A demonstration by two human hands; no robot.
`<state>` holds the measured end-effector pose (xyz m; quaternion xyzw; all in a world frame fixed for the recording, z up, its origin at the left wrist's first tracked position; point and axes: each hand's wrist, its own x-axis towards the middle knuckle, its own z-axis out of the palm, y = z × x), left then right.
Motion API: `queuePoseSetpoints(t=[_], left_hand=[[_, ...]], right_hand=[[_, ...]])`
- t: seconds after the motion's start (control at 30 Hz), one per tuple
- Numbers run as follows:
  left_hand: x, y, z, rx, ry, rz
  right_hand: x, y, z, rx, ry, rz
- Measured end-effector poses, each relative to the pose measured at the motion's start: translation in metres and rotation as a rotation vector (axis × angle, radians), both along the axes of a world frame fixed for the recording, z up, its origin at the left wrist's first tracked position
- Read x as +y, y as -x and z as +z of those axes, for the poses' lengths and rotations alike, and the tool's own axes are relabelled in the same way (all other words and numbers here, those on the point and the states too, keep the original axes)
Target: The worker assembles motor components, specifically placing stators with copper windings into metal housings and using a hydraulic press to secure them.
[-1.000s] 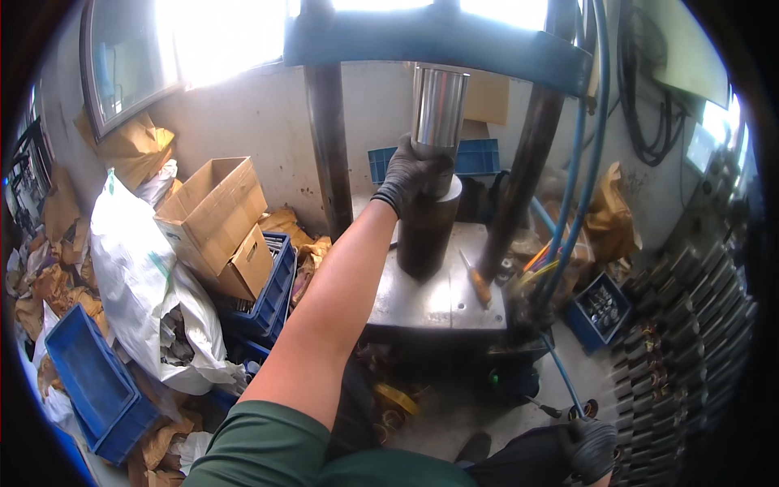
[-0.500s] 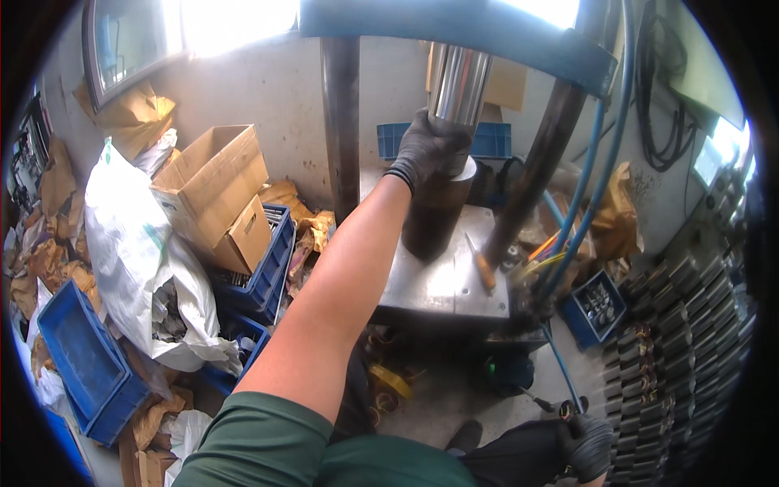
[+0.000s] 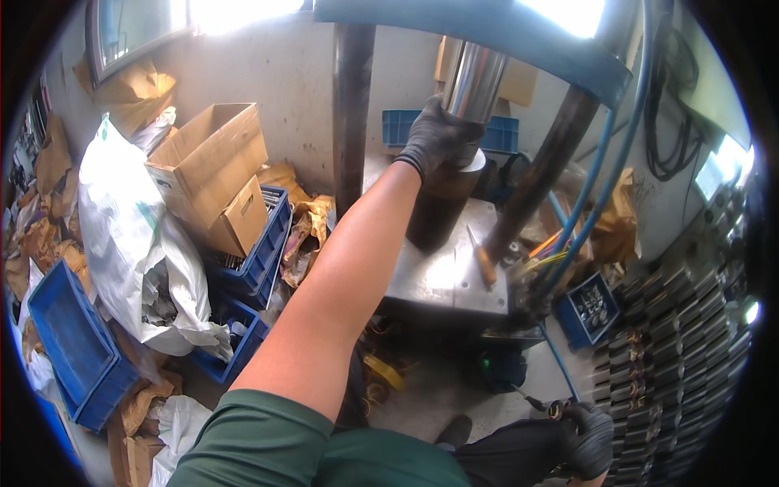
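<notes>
My left hand [image 3: 442,136], in a dark grey glove, reaches into a blue-framed press [image 3: 475,28]. Its fingers are closed right at the lower end of the shiny steel ram [image 3: 476,85]; whatever they grip is hidden by the glove. Below the hand, a dark thick cylinder [image 3: 438,213] with a pale ring-shaped top [image 3: 473,162] stands upright on the metal press plate [image 3: 422,280]. My right hand [image 3: 591,442], also gloved, is low at the right beside my dark-trousered leg. It curls closed next to a small fitting [image 3: 556,408] on a blue hose; its grip is hidden.
An orange-handled screwdriver [image 3: 484,264] lies on the plate. Steel columns [image 3: 354,122] flank the ram. Blue crates [image 3: 77,341], a cardboard box [image 3: 207,162] and a white sack [image 3: 122,235] crowd the left. Stacked metal parts [image 3: 673,349] and a small blue bin [image 3: 590,308] stand right.
The view has shifted slightly, so the press sits a little farther right. My left hand stays at the ram's lower end. My right hand remains low beside the hose fitting.
</notes>
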<state>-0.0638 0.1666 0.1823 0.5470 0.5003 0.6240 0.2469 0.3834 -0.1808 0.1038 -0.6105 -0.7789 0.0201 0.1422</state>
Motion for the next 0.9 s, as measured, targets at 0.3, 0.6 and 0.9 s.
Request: queuePoseSetpoints(t=[0.3, 0.6, 0.9], left_hand=[[0.022, 0.005, -0.016, 0.022, -0.131, -0.011], [0.037, 0.004, -0.022, 0.041, -0.265, -0.008], [0.044, 0.005, -0.022, 0.143, -0.286, 0.000]], right_hand=[[0.168, 0.000, 0.087, -0.042, -0.839, 0.147], [0.060, -0.009, 0.048, -0.111, -0.208, 0.189], [-0.019, 0.006, -0.016, -0.051, 0.135, 0.006]])
